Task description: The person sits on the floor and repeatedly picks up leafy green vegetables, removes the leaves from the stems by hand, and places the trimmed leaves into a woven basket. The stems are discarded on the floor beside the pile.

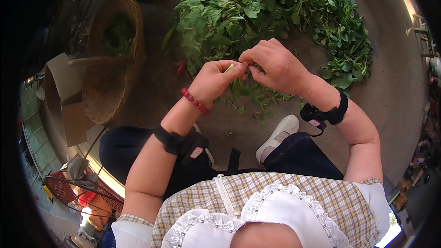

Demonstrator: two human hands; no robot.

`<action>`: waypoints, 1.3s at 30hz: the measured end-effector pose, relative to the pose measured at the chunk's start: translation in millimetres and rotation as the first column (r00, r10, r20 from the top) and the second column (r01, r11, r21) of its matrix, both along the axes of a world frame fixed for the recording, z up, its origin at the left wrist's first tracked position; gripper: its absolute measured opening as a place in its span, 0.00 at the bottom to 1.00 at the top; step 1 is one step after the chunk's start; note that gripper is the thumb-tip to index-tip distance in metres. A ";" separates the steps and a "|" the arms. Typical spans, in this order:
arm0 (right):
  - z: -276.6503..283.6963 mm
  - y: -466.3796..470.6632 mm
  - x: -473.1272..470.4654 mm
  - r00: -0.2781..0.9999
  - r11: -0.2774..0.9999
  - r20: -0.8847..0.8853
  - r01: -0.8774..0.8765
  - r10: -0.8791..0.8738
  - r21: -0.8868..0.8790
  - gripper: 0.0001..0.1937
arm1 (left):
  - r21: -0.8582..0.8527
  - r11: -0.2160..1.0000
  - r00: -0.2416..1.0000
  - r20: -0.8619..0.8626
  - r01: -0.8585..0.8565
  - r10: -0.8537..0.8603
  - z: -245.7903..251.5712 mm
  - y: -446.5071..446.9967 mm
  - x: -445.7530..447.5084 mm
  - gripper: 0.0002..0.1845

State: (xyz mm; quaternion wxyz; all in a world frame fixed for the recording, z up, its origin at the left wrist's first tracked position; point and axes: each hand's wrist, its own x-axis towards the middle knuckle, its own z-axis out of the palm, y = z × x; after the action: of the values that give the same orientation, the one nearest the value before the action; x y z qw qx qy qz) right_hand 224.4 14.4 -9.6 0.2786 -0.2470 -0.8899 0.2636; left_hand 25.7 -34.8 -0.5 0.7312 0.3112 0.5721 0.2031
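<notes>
My left hand [214, 78], wearing a red bead bracelet [195, 101], grips a leafy green vegetable [238, 89]. A pale cut stem pokes up by the thumb, and the leaves hang below the fingers. The fingertips of my right hand [279, 64] meet my left thumb and pinch at the same plant; the exact contact is hidden. Beyond both hands, a large heap of leafy greens [241, 13] lies on the concrete floor, curving round to the right. Several loose leaves and small sprigs [263, 105] are scattered beneath my hands.
At the left, a woven basket [138, 38] holds some greens [119, 36], with an open cardboard box [74, 120] beside it. Red chillies [181, 68] lie near the heap. A red perforated plastic basket [62, 186] stands at lower left. My white shoe [280, 132] is close below the sprigs.
</notes>
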 end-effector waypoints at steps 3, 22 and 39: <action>0.2 -5.3 -2.2 1.000 1.000 -0.012 0.010 -0.010 0.016 0.15 | 0.052 0.999 1.000 -0.007 0.000 0.000 -0.6 -2.5 2.7 0.13; -29.3 -1.8 18.6 0.973 0.005 -0.228 -0.228 -0.048 -0.974 0.20 | 0.208 0.936 0.957 -0.010 0.285 -0.289 -10.0 -4.9 0.5 0.12; -89.5 57.1 -3.3 0.859 0.751 0.370 0.497 -0.354 -0.434 0.18 | 0.169 0.960 0.964 0.184 -0.223 0.191 -8.2 -0.1 2.2 0.17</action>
State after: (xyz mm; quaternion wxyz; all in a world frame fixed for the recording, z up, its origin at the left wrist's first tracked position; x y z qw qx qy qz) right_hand 221.0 71.5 -99.2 0.1334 -0.5428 -0.7342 0.3854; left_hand 27.8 -34.9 -8.7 0.7183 0.2990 0.5170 0.3568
